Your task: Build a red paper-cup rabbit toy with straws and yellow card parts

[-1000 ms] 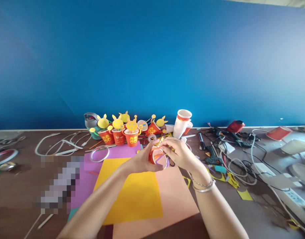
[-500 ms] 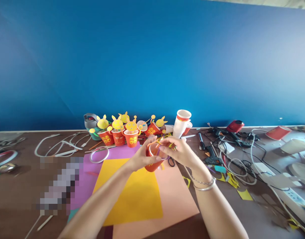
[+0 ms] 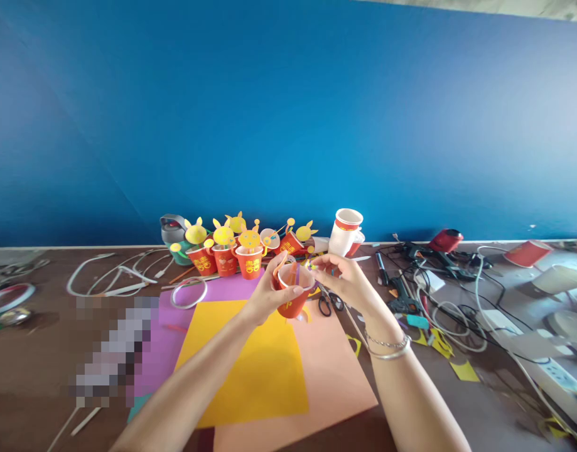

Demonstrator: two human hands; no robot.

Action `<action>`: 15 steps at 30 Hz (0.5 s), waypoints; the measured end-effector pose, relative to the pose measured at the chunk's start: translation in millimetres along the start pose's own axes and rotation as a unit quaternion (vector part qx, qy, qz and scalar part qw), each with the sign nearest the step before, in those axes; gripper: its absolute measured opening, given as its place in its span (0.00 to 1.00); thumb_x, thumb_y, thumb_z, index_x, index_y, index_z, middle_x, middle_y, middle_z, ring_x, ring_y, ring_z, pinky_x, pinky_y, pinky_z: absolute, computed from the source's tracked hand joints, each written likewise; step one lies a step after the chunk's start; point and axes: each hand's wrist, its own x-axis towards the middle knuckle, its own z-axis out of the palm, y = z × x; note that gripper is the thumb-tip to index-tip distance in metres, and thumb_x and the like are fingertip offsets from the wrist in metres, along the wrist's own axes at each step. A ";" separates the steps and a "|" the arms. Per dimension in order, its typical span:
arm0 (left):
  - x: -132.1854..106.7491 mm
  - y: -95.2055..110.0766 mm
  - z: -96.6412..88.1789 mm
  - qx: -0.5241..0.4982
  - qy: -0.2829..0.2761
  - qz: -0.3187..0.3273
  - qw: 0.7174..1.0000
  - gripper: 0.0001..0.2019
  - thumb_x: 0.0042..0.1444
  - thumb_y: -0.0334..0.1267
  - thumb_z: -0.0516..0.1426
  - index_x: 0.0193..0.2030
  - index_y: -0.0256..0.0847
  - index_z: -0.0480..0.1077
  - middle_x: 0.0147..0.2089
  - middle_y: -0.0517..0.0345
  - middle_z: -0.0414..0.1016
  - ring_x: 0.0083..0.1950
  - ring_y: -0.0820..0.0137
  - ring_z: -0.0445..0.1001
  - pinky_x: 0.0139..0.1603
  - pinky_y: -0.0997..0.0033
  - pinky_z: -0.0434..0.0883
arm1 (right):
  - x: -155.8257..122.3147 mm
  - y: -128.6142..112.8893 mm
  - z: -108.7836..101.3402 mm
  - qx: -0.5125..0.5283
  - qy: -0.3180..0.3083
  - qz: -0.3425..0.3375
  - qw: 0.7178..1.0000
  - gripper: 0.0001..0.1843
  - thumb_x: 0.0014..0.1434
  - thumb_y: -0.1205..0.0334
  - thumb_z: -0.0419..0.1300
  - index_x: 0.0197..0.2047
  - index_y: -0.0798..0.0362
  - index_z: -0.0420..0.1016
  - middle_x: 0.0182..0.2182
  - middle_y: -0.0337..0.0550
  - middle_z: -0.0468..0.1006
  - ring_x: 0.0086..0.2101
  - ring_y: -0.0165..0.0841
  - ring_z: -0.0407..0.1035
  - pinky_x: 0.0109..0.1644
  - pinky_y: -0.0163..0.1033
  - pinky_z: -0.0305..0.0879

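A blue wall (image 3: 288,125) fills the background above a cluttered brown table (image 3: 34,358), where a yellow sheet (image 3: 250,370) overlaps a peach sheet (image 3: 339,376). Above these, the left hand (image 3: 264,298) is wrapped around a red paper cup (image 3: 292,309); the right hand (image 3: 345,276) bends its fingers beside the rim, its grip unclear. The cup, tipped a second ago, is now more upright, and the right fingers have shifted off its mouth, probably making the inside easier to reach. Black scissors (image 3: 330,296) show more fully beyond.

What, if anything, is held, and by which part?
The left hand grips the red cup by its side near the rim; whether the right hand holds anything is unclear.
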 end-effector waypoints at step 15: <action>0.8 0.6 -1.5 -0.036 0.012 -0.017 0.999 0.46 0.36 0.44 0.71 0.64 0.47 0.59 0.58 0.49 0.71 0.61 0.52 0.67 0.60 0.53 0.64 | 3.3 11.1 19.0 0.111 0.036 -0.010 0.993 0.13 0.56 0.52 0.62 0.35 0.54 0.75 0.29 0.43 0.77 0.31 0.34 0.71 0.34 0.37 0.67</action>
